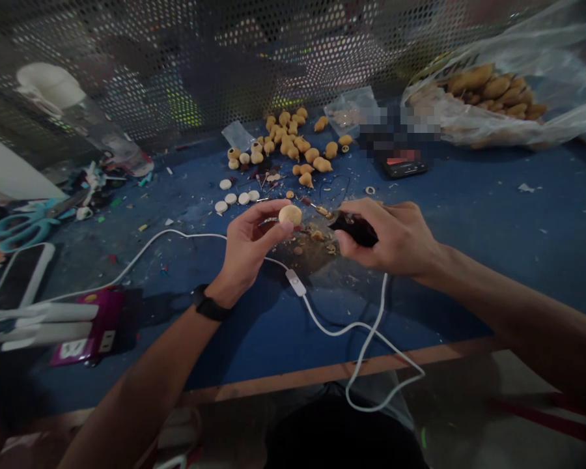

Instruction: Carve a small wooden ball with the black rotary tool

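My left hand (pixel 249 241), with a black band on its wrist, pinches a small pale round piece (pixel 290 215) between thumb and fingers. Wrapped round a black handheld tool (pixel 355 229) is my right hand (pixel 390 238). The tool's brass-coloured tip (pixel 323 212) points left at the pale piece, with a small gap between them. A white cord runs down from beneath my right hand. Small shavings (pixel 316 234) lie on the blue table (pixel 258 332) below the hands. Behind them is a cluster of small tan gourds (pixel 288 137).
White discs (pixel 230 198) lie behind my left hand. A white cord with a switch (pixel 295 283) crosses the table. Scissors (pixel 29 225), a phone (pixel 19 280) and a purple box (pixel 90 326) are at left. A gourd-filled plastic bag (pixel 498 98) and black device (pixel 403 163) stand at back right.
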`<state>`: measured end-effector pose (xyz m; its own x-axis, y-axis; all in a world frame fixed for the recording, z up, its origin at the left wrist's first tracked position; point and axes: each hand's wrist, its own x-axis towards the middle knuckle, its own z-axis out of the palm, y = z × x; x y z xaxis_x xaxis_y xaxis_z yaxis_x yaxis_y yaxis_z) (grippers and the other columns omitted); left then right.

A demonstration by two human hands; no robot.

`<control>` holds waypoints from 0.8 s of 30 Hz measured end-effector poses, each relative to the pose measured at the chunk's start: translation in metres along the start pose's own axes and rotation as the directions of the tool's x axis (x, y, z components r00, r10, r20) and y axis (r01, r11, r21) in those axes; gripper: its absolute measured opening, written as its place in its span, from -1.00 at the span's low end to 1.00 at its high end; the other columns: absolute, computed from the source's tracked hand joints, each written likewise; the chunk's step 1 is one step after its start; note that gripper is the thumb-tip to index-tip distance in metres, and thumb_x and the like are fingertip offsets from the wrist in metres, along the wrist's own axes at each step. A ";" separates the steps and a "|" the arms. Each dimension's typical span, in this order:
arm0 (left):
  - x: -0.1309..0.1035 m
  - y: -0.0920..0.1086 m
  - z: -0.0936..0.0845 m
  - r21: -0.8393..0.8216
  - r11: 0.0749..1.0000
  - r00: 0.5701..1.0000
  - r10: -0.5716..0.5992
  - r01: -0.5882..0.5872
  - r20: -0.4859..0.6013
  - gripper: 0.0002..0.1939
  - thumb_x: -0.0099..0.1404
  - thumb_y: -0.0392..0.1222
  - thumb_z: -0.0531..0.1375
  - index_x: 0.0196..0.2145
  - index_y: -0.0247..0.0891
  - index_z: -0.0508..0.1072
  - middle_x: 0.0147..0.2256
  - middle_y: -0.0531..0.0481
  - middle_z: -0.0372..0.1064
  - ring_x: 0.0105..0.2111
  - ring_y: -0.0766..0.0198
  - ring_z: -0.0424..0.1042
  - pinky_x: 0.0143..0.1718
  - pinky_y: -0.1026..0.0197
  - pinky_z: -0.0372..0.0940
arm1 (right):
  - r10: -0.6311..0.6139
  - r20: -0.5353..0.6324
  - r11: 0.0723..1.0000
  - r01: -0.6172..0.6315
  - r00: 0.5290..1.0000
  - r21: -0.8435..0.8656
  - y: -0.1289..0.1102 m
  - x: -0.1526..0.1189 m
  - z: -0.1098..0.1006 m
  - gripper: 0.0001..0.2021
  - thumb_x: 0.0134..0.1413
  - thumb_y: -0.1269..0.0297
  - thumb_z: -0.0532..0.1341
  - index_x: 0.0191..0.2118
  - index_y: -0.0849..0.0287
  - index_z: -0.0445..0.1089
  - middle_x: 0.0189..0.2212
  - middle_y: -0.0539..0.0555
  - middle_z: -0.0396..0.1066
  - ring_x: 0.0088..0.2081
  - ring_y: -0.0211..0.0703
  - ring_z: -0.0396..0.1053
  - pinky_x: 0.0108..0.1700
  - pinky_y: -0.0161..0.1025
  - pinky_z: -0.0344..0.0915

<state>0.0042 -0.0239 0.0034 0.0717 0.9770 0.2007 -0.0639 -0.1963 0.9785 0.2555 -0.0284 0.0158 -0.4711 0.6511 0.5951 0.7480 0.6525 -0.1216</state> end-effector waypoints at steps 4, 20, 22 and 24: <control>0.000 0.001 -0.001 -0.005 0.999 0.999 0.032 -0.032 -0.004 -0.65 0.16 -0.06 0.50 -0.09 -0.07 0.65 -0.14 0.00 0.65 -0.24 0.27 0.61 -0.20 0.20 0.57 | -0.029 -0.008 1.000 0.029 1.000 0.010 -0.001 0.000 -0.002 -0.68 0.39 0.08 0.07 -0.09 0.14 0.50 -0.36 0.09 0.64 -0.39 -0.08 0.58 -0.40 -0.21 0.33; -0.003 0.005 0.001 0.025 0.998 0.998 0.056 -0.056 -0.026 -0.48 -0.02 0.11 0.59 -0.19 -0.13 0.56 -0.16 -0.04 0.67 -0.16 0.12 0.68 -0.07 0.02 0.61 | -0.074 -0.036 0.997 0.074 0.997 0.018 -0.005 -0.002 -0.001 -0.70 0.41 0.13 0.07 -0.02 0.14 0.49 -0.28 0.11 0.68 -0.38 -0.10 0.61 -0.44 -0.22 0.34; -0.003 0.007 0.002 0.013 0.998 0.998 0.067 -0.067 -0.009 -0.48 -0.03 0.12 0.60 -0.21 -0.14 0.54 -0.18 -0.03 0.67 -0.17 0.12 0.69 -0.11 0.03 0.62 | -0.064 -0.025 0.998 0.064 0.998 0.022 -0.006 -0.003 0.000 -0.69 0.40 0.13 0.08 -0.01 0.14 0.49 -0.25 0.12 0.68 -0.37 -0.09 0.61 -0.43 -0.22 0.35; -0.004 0.007 0.003 0.013 0.997 0.997 0.074 -0.074 0.000 -0.47 -0.03 0.13 0.60 -0.23 -0.13 0.53 -0.20 -0.01 0.67 -0.19 0.12 0.69 -0.16 0.05 0.62 | -0.043 -0.003 0.999 0.043 0.999 0.024 -0.006 -0.003 0.000 -0.68 0.39 0.10 0.07 0.00 0.13 0.48 -0.25 0.12 0.68 -0.37 -0.09 0.60 -0.42 -0.21 0.36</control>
<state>0.0063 -0.0290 0.0101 0.0670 0.9599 0.2724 -0.0562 -0.2689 0.9615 0.2525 -0.0342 0.0144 -0.5016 0.6211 0.6022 0.7155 0.6891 -0.1148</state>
